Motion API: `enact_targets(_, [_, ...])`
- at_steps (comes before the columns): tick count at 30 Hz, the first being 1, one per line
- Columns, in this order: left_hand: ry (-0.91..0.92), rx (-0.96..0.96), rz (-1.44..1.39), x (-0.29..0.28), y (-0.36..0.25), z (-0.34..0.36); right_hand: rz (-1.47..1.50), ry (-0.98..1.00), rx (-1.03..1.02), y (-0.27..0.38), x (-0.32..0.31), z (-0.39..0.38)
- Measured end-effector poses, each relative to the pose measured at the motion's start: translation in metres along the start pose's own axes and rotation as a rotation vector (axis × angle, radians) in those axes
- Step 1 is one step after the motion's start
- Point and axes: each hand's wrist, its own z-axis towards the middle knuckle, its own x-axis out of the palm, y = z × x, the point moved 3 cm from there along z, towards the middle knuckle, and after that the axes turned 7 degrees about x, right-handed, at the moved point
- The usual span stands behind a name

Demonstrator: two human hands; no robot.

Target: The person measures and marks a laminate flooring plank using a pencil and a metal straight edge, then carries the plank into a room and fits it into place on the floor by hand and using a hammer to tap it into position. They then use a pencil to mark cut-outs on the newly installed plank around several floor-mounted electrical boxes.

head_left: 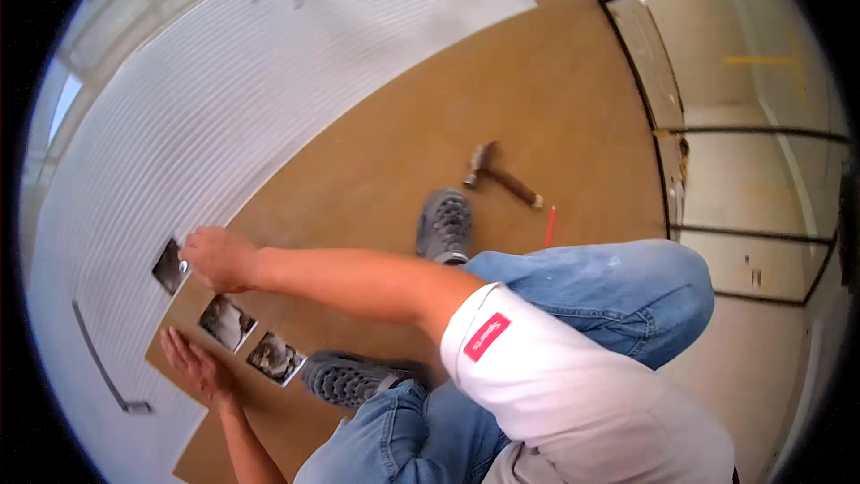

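Observation:
My left hand [199, 367] lies flat with its fingers stretched out on a brown floor board [166, 363], near the board's end. Across my body reaches my right arm, and my right hand [222, 258] is closed at the board's edge. A small, pale, shiny thing shows at its fingertips, too small to name. Beside those fingers is a dark square opening [168, 267] in the white ribbed underlay [224, 99]. Two more square openings, a middle one [226, 323] and a nearer one [275, 358], show rough grey and white matter inside.
A hammer [506, 181] with a brown handle and a red pencil [550, 226] lie on the brown flooring [555, 81] beyond my shoe [445, 222]. On the underlay at left rests a long, thin, bent metal bar [103, 363]. Black-framed panels [752, 179] stand at right.

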Motion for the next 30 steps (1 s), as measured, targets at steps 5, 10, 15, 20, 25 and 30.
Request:
enact_targets(5, [-0.002,0.073,0.085,0.01,0.008,-0.007,-0.156,0.244,-0.043,-0.095,-0.124,-0.101])
enact_targets(10, [-0.012,0.139,0.116,0.012,-0.002,-0.003,-0.605,0.524,0.667,-0.215,-0.334,-0.269])
enact_targets(15, [-0.023,0.208,0.278,-0.002,0.006,-0.008,-0.883,0.56,1.353,-0.295,-0.43,-0.435])
enact_targets(20, [0.096,0.072,0.124,0.024,-0.01,0.028,-0.777,0.723,1.471,-0.345,-0.345,-0.64])
enact_targets(25, [0.037,-0.027,0.111,0.012,0.014,0.033,-1.075,1.11,0.997,-0.406,-0.302,-0.718])
enact_targets(30, [-0.024,-0.016,0.098,0.009,0.004,0.03,-0.608,0.836,1.529,-0.396,-0.298,-0.699])
